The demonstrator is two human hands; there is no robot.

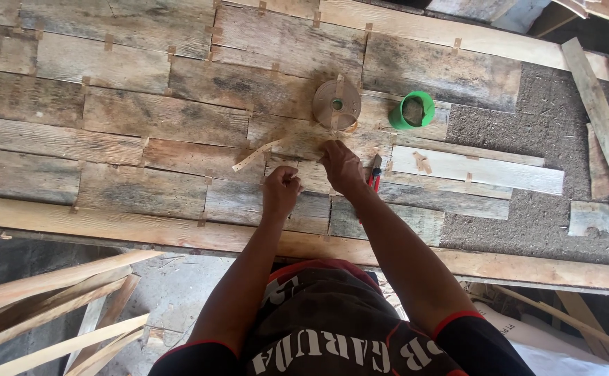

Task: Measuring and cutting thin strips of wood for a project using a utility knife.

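- Wooden boards (179, 125) joined edge to edge, taped at the seams with short strips, spread flat across the worktop (179, 230) right under both hands.
- Left hand (280, 191) curled nearly closed, knuckles up, resting on a board near the front edge; probably pinching a bit of tape, but the fingertips are hidden, so cannot tell.
- Right hand (341, 166) just beside it, palm down, fingers pressed together on a seam, flat rather than gripping anything.
- Red-handled cutter (375, 175) lying touching the right wrist side; could get knocked off the boards by a careless sweep of the arm.
- Loose strip of tape (252, 157) lying curled on the boards left of the hands; may stick to a sleeve or fold on itself.
- Tape roll (336, 103) standing just beyond the right hand, its free end trailing toward the fingers; likely to tip or roll if pulled sideways.
- Green cup (412, 111) beside the roll, further right, tilted on its side; could roll down the board.
- Bare gritty patch (527, 139) at the far right, not yet covered by boards.
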